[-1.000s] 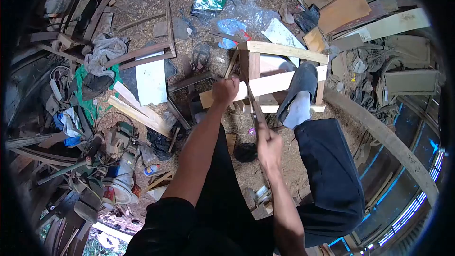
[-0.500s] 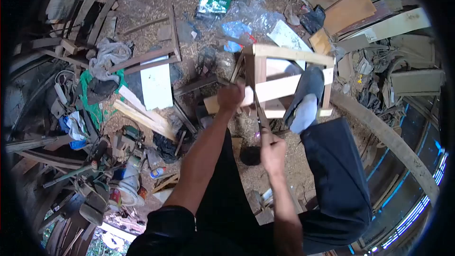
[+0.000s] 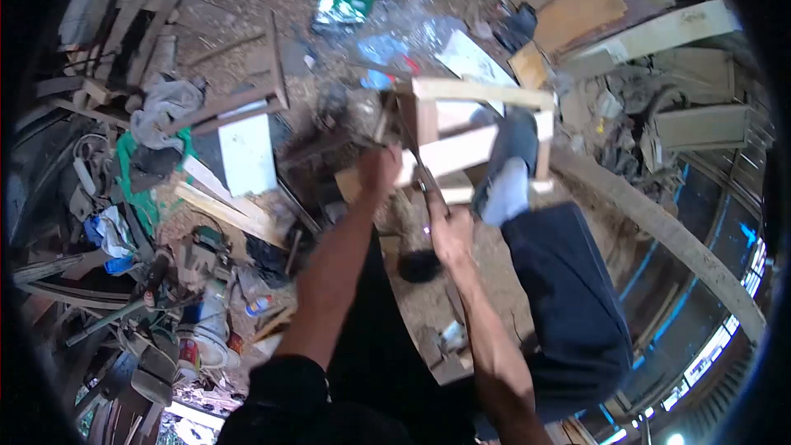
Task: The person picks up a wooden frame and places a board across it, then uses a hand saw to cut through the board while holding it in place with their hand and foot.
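Note:
In the head view, my right hand (image 3: 452, 235) is wrapped around the handle of a handsaw. The narrow saw blade (image 3: 422, 169) points away from me and crosses a pale wooden board (image 3: 465, 153). My left hand (image 3: 381, 169) grips the board's left end, left of the blade; its fingers are blurred. The board lies across a light wooden frame (image 3: 486, 95). A shoe on my right foot (image 3: 512, 144) presses on the board's right part. Whether the blade is cut deep into the board cannot be made out.
A curved timber (image 3: 659, 218) runs along the right. Boards (image 3: 581, 10) are stacked at the upper right. A white panel (image 3: 248, 155) and scrap strips lie left. A green-bodied power tool (image 3: 206, 251) sits lower left. Plastic bags (image 3: 383, 49) and wood shavings litter the ground.
My right hand has pushed the saw forward, away from me, along the cut line. My left hand stays on the board's end. The whole view has shifted slightly.

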A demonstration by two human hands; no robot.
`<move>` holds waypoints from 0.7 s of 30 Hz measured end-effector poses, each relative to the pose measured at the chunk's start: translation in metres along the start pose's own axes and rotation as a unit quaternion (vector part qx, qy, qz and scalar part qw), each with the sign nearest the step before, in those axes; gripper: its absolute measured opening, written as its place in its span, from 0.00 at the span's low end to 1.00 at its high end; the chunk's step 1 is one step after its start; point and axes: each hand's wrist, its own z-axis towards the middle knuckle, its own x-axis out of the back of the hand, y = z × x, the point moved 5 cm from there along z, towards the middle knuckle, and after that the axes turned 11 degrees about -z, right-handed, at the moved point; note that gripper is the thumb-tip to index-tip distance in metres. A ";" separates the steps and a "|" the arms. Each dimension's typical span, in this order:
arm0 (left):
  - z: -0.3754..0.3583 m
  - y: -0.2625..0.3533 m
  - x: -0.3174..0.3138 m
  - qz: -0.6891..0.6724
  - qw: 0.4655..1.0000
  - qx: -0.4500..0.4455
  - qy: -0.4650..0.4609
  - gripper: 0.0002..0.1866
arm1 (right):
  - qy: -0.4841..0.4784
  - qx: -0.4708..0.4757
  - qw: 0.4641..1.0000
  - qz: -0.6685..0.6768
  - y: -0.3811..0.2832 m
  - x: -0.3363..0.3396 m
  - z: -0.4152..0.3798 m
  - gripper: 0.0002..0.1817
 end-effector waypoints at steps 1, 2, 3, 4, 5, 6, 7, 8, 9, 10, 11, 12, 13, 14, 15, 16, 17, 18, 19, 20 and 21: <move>-0.003 -0.003 0.002 -0.006 1.000 0.001 -0.021 0.27 | 0.024 0.017 0.999 0.019 0.000 -0.007 -0.001 0.28; -0.008 -0.005 -0.003 -0.019 0.998 0.008 -0.056 0.27 | 0.030 0.029 0.999 0.020 0.005 -0.014 -0.001 0.26; -0.002 -0.003 -0.003 -0.018 0.998 0.008 -0.057 0.27 | 0.021 0.031 0.998 0.059 0.018 -0.022 0.008 0.26; -0.002 -0.001 0.004 -0.021 0.998 0.027 -0.061 0.27 | 0.009 0.030 0.995 0.097 0.036 -0.031 0.012 0.25; 0.004 0.000 0.010 -0.024 0.997 0.045 -0.056 0.27 | 0.024 0.046 0.989 0.142 0.049 -0.034 0.015 0.24; 0.007 -0.005 0.009 -0.023 0.997 0.044 -0.051 0.27 | 0.040 0.062 0.979 0.189 0.063 -0.040 0.015 0.24; 0.003 -0.011 0.000 -0.035 0.995 0.043 -0.080 0.28 | 0.040 0.069 0.964 0.252 0.085 -0.055 0.018 0.23; 0.006 -0.010 -0.006 -0.048 0.992 0.042 -0.109 0.28 | 0.101 0.109 0.950 0.274 0.107 -0.071 0.025 0.22; 0.014 -0.009 -0.001 -0.045 0.993 0.036 -0.099 0.28 | 0.117 0.156 0.952 0.236 0.120 -0.090 0.030 0.22; 0.010 -0.009 0.001 -0.038 0.991 0.056 -0.111 0.29 | 0.133 0.195 0.952 0.193 0.117 -0.093 0.024 0.21; 0.009 -0.008 -0.002 -0.035 0.989 0.077 -0.122 0.29 | 0.143 0.191 0.953 0.184 0.119 -0.096 0.025 0.21; 0.014 -0.008 -0.002 -0.035 0.989 0.076 -0.118 0.29 | 0.151 0.186 0.955 0.176 0.108 -0.092 0.016 0.21; 0.012 -0.009 -0.002 -0.033 0.990 0.071 -0.121 0.29 | 0.122 0.127 0.962 0.208 0.094 -0.079 0.007 0.21; 0.008 -0.007 -0.003 -0.032 0.990 0.064 -0.125 0.29 | 0.123 0.122 0.963 0.205 0.087 -0.062 -0.008 0.21; 0.007 -0.011 -0.007 -0.039 0.990 0.069 -0.113 0.29 | 0.118 0.105 0.971 0.182 0.079 -0.046 -0.018 0.22; 0.004 -0.012 -0.007 -0.038 0.990 0.072 -0.114 0.29 | 0.109 0.087 0.977 0.161 0.070 -0.031 -0.034 0.22; 0.005 -0.012 -0.006 -0.032 0.990 0.073 -0.113 0.28 | 0.064 0.032 0.990 0.125 0.064 -0.011 -0.053 0.22; 0.005 -0.012 -0.005 -0.027 0.991 0.073 -0.113 0.28 | 0.062 0.031 0.990 0.125 0.058 0.007 -0.070 0.22; 0.007 -0.012 -0.007 -0.029 0.991 0.070 -0.114 0.28 | 0.053 0.027 0.994 0.091 0.054 0.022 -0.084 0.22; 0.007 -0.013 -0.007 -0.028 0.994 0.052 -0.086 0.28 | 0.044 0.021 0.997 0.055 0.055 0.031 -0.094 0.22; 0.003 -0.009 -0.003 -0.028 0.997 0.038 -0.061 0.27 | 0.047 0.016 0.997 0.051 0.056 0.037 -0.099 0.22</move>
